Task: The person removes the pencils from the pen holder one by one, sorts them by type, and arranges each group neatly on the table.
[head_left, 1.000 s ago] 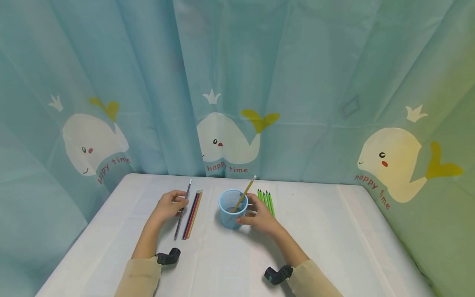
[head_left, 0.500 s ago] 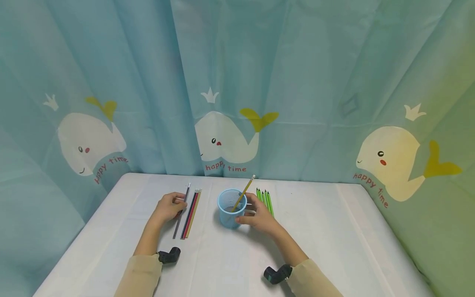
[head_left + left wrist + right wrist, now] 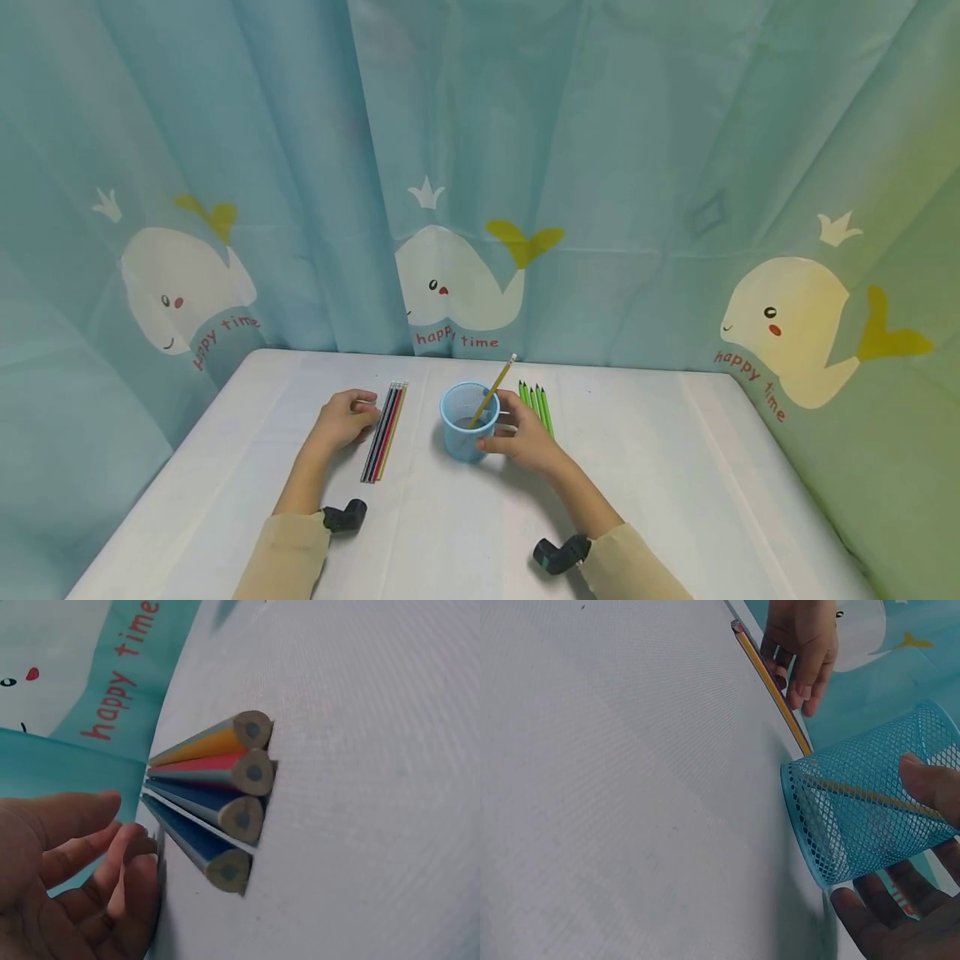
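Four-sided no longer apart, a row of several pencils lies on the table: a yellow pencil (image 3: pixel 217 739), a red pencil (image 3: pixel 206 769) and two dark blue pencils, the outer dark blue pencil (image 3: pixel 196 837) slightly apart at its near end. My left hand (image 3: pixel 341 421) rests just left of this row, fingers loosely bent, nothing between them. My right hand (image 3: pixel 531 440) holds a light blue mesh pencil cup (image 3: pixel 459 442), thumb on the near side and fingers round the far side. Inside the cup leans a yellow pencil (image 3: pixel 499 382), its eraser end above the rim.
Several green pencils (image 3: pixel 536 404) lie behind the right hand, partly hidden by it. A white cloth covers the table (image 3: pixel 675 483). Behind its back edge hangs a blue-green curtain (image 3: pixel 615 167) printed with whales. Black wrist cameras sit on both wrists.
The outer dark pencil has moved right, up against the row, and the left hand has let go of it. The right hand and cup stay in place.
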Available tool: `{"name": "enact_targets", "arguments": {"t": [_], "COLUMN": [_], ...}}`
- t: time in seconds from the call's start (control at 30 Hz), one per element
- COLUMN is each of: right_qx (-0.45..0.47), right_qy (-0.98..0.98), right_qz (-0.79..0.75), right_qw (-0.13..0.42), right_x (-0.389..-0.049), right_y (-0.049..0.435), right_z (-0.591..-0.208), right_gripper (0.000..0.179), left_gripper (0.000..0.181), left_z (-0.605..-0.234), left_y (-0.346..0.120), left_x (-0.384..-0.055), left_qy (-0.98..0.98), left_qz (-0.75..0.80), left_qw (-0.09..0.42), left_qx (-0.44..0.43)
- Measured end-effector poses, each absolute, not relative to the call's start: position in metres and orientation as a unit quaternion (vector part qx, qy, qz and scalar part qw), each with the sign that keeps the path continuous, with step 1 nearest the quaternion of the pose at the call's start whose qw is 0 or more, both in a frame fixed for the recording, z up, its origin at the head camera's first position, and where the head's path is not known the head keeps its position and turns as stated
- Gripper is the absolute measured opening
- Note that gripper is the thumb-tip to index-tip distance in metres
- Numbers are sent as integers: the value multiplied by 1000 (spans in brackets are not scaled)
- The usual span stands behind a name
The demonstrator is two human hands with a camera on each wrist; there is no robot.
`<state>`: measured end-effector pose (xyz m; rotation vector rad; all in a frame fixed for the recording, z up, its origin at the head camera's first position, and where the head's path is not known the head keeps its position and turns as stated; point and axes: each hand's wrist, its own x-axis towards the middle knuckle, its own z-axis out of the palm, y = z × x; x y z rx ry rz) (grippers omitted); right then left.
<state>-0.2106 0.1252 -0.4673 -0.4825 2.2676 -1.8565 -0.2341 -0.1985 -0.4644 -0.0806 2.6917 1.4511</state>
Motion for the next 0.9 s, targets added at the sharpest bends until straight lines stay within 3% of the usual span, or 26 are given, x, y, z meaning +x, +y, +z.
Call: {"name": "enact_targets", "arguments": {"t": [0.33,0.7,0.9], "right_qx": [-158,-159,-162], "right_qy": [759,758,762], "right_qz": [-625,-626,-621], "right_qw": [89,91,79], "right_x": [-210,-197,-193], "right_y": [126,122,120], "right_z": [-466,-446,-440], "right_gripper": [77,73,73], "left_gripper": [39,34,33], "left_z": [-447,-410,-397], "left_y": [-191,-151,-121], "left_x": [-233,-224,-219], "left_qy": [862,865,858], "left_qz": [505,484,484], "left_qw": [34,-41,-54], "left_qx": [0,126,164]}}
